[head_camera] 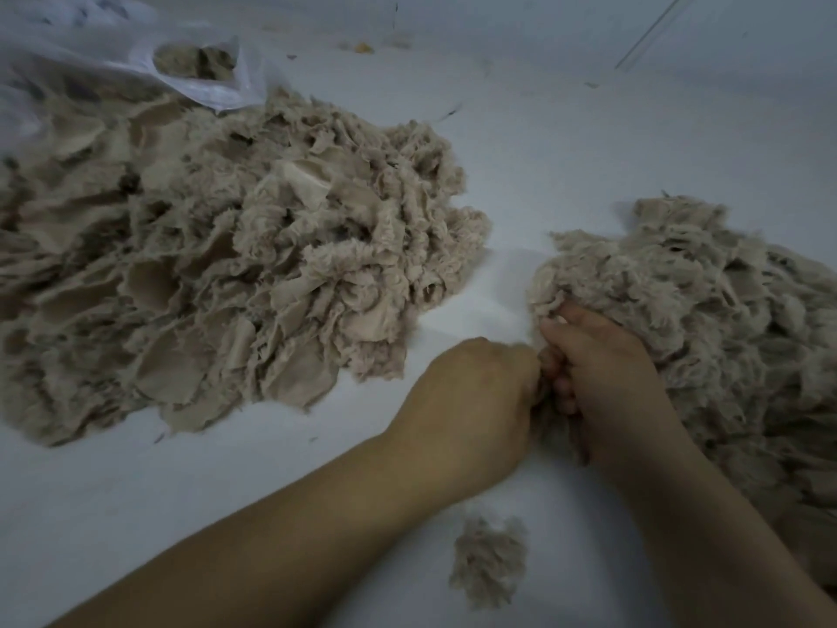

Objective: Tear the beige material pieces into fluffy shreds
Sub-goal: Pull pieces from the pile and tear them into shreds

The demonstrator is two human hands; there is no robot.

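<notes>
Two big beige material heaps: unshredded pile (217, 274) left, fluffy shred pile (706, 337) right; one small tuft (491, 562) near forearms. Left hand (475, 401), right hand (607, 378) touching, both pinching beige piece (545, 401) between them, at shred pile's edge.

1. A big heap of beige material pieces (217, 265) sprawls across the left, flat torn-edged scraps mixed with fuzzy ones.
2. A pile of fluffy shreds (706, 319) lies at the right.
3. A small tuft (491, 559) sits near, apart from both.
4. More beige bits (199, 61) lie far left.
</notes>
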